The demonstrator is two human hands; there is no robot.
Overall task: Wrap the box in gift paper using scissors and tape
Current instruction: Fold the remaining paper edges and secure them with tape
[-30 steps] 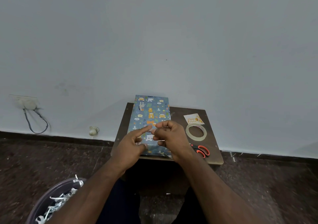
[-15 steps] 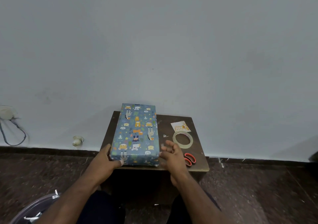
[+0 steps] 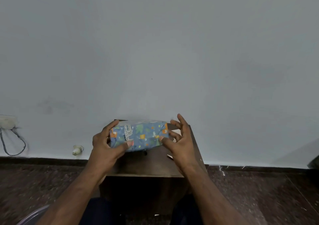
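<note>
Holding the wrapped box (image 3: 140,135) between both hands, the person presents one long, narrow face of it to the head camera, raised above the brown desk (image 3: 148,164). The left hand (image 3: 103,147) grips the box's left end: its fingers (image 3: 110,126) curl over the top edge while the thumb presses on the near face, its nail turned to the camera. The right hand (image 3: 181,141) stands at the box's right end with fingers (image 3: 181,121) spread and mostly straight; the thumb tip and lower fingertips touch the paper at that end, the upper ones stand apart from it. Blue gift paper printed with orange, green and white animal figures covers the whole visible face, and a pale, glossy strip runs along the box's top edge, just beyond the left fingers. A folded seam shows near the right fingers, at the end of the box. Below the fingers lies the bare front part of the desk. Well to the left of the left fingers, a wall socket (image 3: 7,122) with a looped cable (image 3: 13,145) sits on the grey wall (image 3: 155,43); nearer, a small white fitting (image 3: 76,149) sits low on the wall above the dark floor (image 3: 34,181). Motion blur softens the printed figures.
</note>
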